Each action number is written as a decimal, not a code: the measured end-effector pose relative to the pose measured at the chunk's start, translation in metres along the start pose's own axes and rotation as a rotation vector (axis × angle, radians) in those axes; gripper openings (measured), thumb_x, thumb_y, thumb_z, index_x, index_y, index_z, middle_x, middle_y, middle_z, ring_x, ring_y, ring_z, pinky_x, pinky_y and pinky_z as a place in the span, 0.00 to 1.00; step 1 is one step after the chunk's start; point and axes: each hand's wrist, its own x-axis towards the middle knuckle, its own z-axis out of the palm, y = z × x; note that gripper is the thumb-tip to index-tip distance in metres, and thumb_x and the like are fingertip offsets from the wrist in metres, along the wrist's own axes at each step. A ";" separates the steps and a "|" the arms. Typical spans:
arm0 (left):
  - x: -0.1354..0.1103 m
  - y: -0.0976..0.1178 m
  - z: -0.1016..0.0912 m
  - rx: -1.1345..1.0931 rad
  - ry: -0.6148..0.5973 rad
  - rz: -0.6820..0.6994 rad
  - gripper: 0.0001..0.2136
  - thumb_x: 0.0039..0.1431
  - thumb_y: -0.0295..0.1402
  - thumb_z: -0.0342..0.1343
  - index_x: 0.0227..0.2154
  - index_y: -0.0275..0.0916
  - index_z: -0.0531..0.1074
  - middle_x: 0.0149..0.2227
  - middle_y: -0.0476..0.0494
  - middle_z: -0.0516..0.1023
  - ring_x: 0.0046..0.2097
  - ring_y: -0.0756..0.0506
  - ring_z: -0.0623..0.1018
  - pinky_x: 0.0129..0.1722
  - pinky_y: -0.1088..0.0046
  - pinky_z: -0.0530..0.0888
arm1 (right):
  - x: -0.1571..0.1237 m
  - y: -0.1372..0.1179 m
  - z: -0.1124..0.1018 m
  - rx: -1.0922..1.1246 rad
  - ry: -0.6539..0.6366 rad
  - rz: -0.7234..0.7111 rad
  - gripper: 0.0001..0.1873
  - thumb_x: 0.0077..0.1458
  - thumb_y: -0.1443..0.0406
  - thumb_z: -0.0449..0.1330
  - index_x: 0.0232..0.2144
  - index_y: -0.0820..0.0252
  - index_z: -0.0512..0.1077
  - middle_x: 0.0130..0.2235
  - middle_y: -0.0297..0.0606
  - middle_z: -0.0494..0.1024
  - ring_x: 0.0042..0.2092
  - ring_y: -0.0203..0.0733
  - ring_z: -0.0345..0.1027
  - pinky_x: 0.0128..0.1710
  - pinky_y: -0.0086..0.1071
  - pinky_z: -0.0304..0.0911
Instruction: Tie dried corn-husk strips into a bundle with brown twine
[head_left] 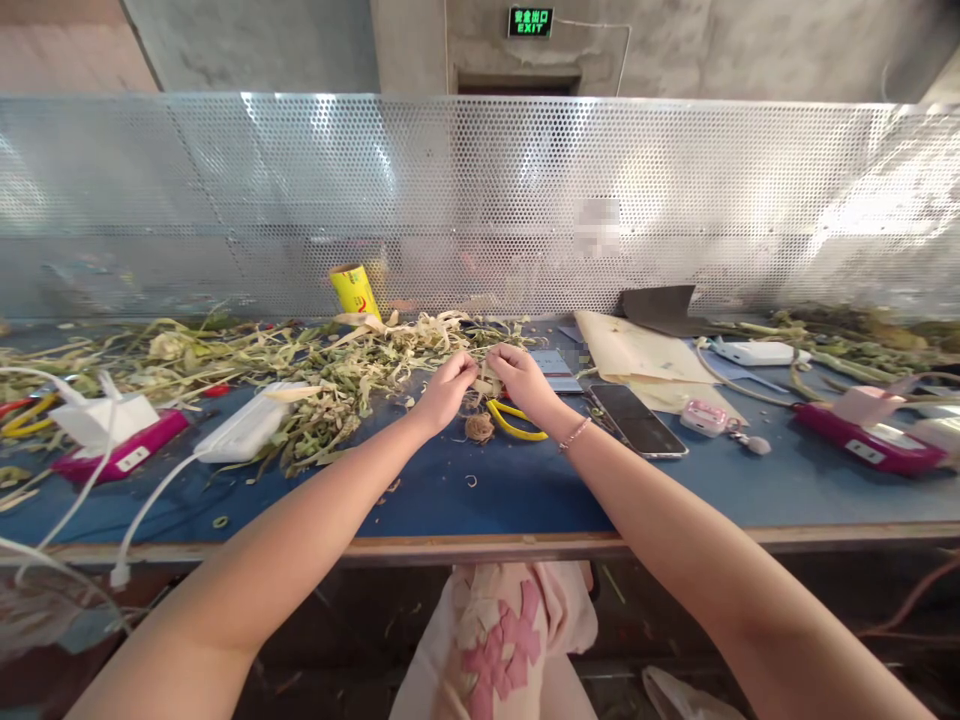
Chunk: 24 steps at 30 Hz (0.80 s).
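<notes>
A pale scrap sits between the two hands, right at their fingertips. The left hand and right hand both have thumb and fingers drawn together in a pinch; whether either actually grips the scrap is too small to tell. Just below and between them lies a brown ball, with yellow handles beside it, under the right hand. Dried plants spread left of the left hand; a phone lies right of the right hand.

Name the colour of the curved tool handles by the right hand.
Yellow curved tool handles, head view.
</notes>
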 end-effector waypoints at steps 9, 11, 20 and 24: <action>0.000 0.002 -0.001 0.083 0.086 0.028 0.07 0.55 0.30 0.44 0.22 0.39 0.56 0.23 0.52 0.56 0.28 0.51 0.59 0.31 0.74 0.58 | 0.000 -0.005 -0.002 -0.119 0.135 -0.015 0.10 0.53 0.63 0.47 0.22 0.57 0.55 0.21 0.29 0.56 0.25 0.33 0.50 0.26 0.27 0.49; -0.002 0.005 0.000 0.096 0.076 0.039 0.07 0.56 0.30 0.43 0.22 0.40 0.55 0.23 0.52 0.56 0.28 0.51 0.59 0.31 0.74 0.58 | -0.001 -0.005 -0.002 -0.186 0.132 -0.055 0.10 0.53 0.63 0.48 0.22 0.57 0.55 0.21 0.29 0.57 0.26 0.34 0.50 0.27 0.28 0.49; -0.002 0.008 0.002 0.261 0.194 0.147 0.08 0.55 0.27 0.45 0.22 0.39 0.57 0.27 0.49 0.59 0.33 0.49 0.62 0.35 0.73 0.60 | -0.005 -0.006 -0.005 -0.302 0.178 -0.143 0.08 0.55 0.61 0.45 0.25 0.56 0.56 0.21 0.29 0.58 0.24 0.34 0.50 0.27 0.29 0.47; -0.003 0.009 0.004 0.271 0.205 0.099 0.07 0.56 0.28 0.45 0.23 0.40 0.57 0.24 0.51 0.59 0.29 0.50 0.62 0.31 0.72 0.60 | -0.006 -0.006 -0.004 -0.313 0.186 -0.183 0.07 0.56 0.61 0.44 0.27 0.56 0.56 0.22 0.30 0.59 0.24 0.34 0.51 0.29 0.29 0.47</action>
